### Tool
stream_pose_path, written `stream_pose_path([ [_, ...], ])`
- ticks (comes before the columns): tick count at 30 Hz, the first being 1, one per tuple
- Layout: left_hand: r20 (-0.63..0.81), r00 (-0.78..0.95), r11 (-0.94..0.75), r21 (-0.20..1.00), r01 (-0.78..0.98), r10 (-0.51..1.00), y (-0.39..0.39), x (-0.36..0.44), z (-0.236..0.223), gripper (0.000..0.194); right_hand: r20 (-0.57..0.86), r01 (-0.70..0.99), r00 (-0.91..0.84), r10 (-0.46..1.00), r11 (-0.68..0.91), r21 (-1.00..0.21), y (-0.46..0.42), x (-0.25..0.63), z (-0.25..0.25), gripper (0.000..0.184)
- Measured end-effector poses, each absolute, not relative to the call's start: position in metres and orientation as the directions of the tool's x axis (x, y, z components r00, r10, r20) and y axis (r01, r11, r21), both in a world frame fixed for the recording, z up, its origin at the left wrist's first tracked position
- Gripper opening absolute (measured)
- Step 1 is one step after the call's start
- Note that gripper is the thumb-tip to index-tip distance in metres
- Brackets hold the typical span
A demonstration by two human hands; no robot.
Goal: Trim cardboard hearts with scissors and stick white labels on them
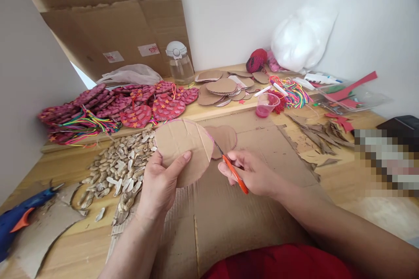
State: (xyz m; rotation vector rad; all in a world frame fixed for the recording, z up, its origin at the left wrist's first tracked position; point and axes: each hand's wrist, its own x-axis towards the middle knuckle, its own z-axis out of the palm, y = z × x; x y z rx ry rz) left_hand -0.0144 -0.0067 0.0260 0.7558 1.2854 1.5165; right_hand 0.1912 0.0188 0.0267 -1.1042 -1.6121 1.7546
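My left hand (163,178) grips a rounded cardboard piece (183,148) by its lower left edge, thumb on top. A purple line runs along part of the piece's rim. My right hand (245,170) is closed around orange-handled scissors (232,168), whose blades point up and left at the right edge of the cardboard. Whether the blades are parted is too small to tell. Behind them, another cardboard cutout (225,139) with a purple outline lies on a large cardboard sheet (262,148).
Peanut shells (121,170) are heaped at left, near a blue glue gun (26,213). Decorated red pieces (137,104), a water bottle (181,65), cardboard cutouts (222,86), a pink cup (266,104) and coloured cords (294,91) line the back. Cardboard scraps (314,133) lie right.
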Motion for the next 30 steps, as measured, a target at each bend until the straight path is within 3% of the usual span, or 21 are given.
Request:
stream_pose_path([
  [6, -0.121, -0.305, 0.036, 0.962, -0.271, 0.945, -0.008, -0.013, 0.024, 0.064, -0.241, 0.195, -0.534, 0.810, -0.159, -0.968, 0.018, 0.192, 0.027, 0.052],
  [30, -0.149, -0.309, 0.053, 0.953, -0.300, 0.939, -0.010, -0.010, 0.021, 0.067, -0.202, 0.166, -0.544, 0.814, -0.132, -0.977, 0.019, 0.192, 0.018, 0.050],
])
